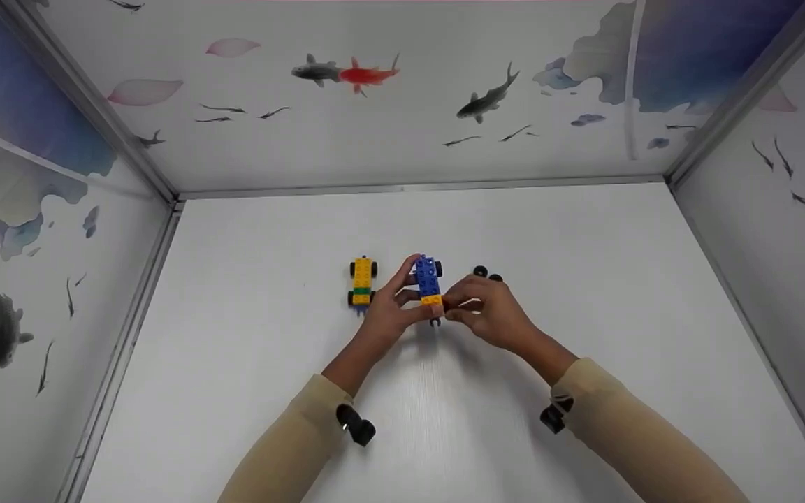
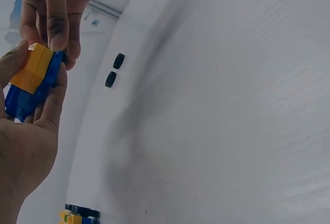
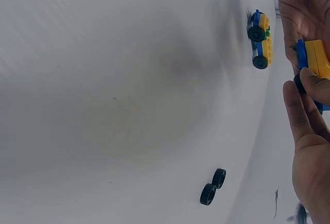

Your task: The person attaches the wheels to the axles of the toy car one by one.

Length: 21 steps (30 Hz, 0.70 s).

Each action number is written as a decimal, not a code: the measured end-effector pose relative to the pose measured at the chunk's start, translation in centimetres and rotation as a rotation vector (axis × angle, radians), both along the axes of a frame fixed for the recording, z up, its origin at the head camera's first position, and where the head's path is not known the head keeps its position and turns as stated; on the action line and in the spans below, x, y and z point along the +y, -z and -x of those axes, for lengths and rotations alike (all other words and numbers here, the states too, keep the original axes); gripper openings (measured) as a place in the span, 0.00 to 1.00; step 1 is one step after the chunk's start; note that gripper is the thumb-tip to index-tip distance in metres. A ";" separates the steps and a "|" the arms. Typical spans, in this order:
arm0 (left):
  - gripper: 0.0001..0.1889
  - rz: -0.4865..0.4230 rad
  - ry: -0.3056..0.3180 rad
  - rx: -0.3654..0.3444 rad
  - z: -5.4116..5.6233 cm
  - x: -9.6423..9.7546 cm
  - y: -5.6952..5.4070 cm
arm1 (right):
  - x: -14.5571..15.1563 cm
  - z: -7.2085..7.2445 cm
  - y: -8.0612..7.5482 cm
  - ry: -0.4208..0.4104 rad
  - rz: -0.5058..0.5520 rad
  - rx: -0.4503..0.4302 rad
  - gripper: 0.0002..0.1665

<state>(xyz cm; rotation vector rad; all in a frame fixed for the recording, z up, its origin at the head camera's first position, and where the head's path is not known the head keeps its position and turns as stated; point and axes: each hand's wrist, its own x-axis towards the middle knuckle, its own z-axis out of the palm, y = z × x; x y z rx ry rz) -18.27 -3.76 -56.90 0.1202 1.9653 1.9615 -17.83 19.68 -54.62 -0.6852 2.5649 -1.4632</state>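
Note:
My left hand (image 1: 388, 314) grips a toy car of blue and yellow building bricks (image 1: 428, 276), held up above the table. At the car's upper right side in the head view sits a black wheel (image 1: 439, 268). My right hand (image 1: 490, 311) pinches another black wheel (image 3: 298, 83) against the car's side, between thumb and fingers. Whether that wheel is seated on its axle is hidden. To the left stands a second toy car (image 1: 362, 279), mostly yellow with a green brick, a blue base and black wheels.
Two loose black wheels (image 2: 114, 69) lie on the white table (image 1: 249, 391), just beyond my right hand. Walls printed with fish (image 1: 483, 98) enclose the table at the back and both sides, with a grey metal edge (image 1: 416, 188) along the back.

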 end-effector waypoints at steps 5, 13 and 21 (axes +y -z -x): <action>0.52 -0.072 0.016 -0.026 0.0 -0.2 0.0 | 0.1 0.1 0.0 -0.023 0.015 -0.016 0.13; 0.52 -0.092 -0.007 -0.050 0.0 -0.2 0.0 | 0.0 1.3 -0.7 0.135 -0.009 -0.067 0.22; 0.53 -0.053 0.021 -0.054 -0.2 0.1 -0.3 | -0.9 2.9 -1.3 0.240 -0.040 -0.203 0.36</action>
